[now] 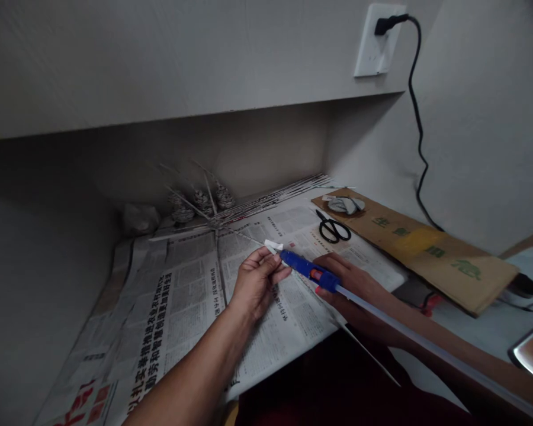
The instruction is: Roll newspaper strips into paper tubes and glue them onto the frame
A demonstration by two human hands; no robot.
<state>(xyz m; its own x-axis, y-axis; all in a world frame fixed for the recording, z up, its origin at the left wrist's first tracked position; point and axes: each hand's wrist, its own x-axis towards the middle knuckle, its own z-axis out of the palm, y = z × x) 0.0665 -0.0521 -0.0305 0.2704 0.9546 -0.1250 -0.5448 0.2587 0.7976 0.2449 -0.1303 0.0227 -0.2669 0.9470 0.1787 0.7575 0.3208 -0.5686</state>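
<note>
My right hand (349, 281) is wrapped round a blue hot glue gun (308, 267), from whose back a long pale glue stick (395, 325) runs down to the right. The gun's nozzle meets a small white paper piece (273, 245) at my left fingertips. My left hand (258, 275) pinches a thin rolled paper strip (247, 238) there. This strip joins a star-like cluster of paper sticks (214, 223) lying on the newspaper. Another pale strip (373, 352) slants down past my right hand toward the table's front edge.
Newspaper (186, 319) covers the tabletop. Black scissors (332, 228) lie beside a cardboard strip (426, 248) bearing a greyish wad (346, 205). Small woven cones (224, 195) and a bundle of paper sticks (284, 192) sit at the back under an overhanging ledge. A black cord (420, 130) hangs from the wall socket (377, 41).
</note>
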